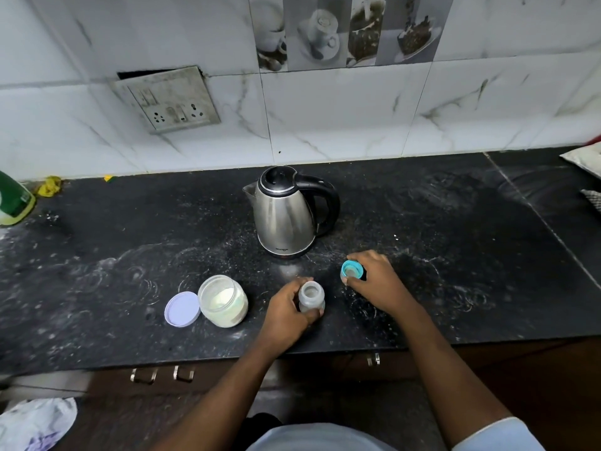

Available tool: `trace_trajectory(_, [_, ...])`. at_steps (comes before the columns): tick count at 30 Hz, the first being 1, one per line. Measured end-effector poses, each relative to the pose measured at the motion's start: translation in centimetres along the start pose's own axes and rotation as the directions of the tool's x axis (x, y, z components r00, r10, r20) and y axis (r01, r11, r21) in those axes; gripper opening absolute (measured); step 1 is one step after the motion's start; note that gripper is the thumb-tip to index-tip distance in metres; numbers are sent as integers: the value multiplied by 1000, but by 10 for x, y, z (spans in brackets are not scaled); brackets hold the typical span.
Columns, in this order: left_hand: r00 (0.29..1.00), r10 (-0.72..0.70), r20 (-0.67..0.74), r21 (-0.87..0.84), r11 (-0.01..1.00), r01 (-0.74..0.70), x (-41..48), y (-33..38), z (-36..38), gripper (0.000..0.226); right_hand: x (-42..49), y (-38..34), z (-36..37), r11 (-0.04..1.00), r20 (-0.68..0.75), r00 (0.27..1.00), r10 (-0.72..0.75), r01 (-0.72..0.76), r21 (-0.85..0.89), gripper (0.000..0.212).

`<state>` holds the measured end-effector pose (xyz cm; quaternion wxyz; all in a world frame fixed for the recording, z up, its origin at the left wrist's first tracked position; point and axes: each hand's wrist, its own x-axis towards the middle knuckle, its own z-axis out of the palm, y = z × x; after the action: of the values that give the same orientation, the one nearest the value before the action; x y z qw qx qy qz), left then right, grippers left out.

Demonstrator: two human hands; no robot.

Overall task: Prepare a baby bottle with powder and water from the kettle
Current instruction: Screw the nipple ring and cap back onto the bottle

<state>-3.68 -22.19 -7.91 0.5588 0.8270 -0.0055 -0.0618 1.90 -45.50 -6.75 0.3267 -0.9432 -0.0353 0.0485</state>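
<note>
Hands work low on the dark worktop: the left hand is wrapped around the open baby bottle, standing upright, and the right hand grips its teal cap. Left of the left hand sit the open powder jar and its lilac lid. Beyond both hands stands the steel kettle.

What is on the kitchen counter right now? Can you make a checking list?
Surface: black counter, dusted with white marks.
Job's things: baby bottle open, upright; teal cap off; powder jar open, its lilac lid beside it; kettle behind, lid shut.
Clutter: green bottle, yellow scrap far left.
Hands: left hand grips the bottle; right hand holds the cap.
Cables: nothing seen.
Surroundings: tiled wall, socket plate.
</note>
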Motion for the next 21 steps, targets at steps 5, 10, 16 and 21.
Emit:
trace_trajectory(5, [1000, -16, 24, -3, 1000, 16, 2, -2, -2, 64, -4, 0, -1, 999, -16, 1000, 0, 0, 42, 57])
trace_trajectory(10, [996, -67, 61, -30, 997, 69, -2, 6, -6, 100, -7, 0, -9, 997, -37, 999, 4, -2, 76, 56])
trace_trajectory(16, [976, 203, -74, 204, 961, -185, 1, 53, -10, 90, -12, -16, -29, 978, -124, 992, -34, 58, 199, 47])
trace_trajectory(21, [974, 219, 63, 371, 901, -226, 24, 84, -8, 74, -21, -49, -49, 928, -137, 983, -120, 160, 337, 41])
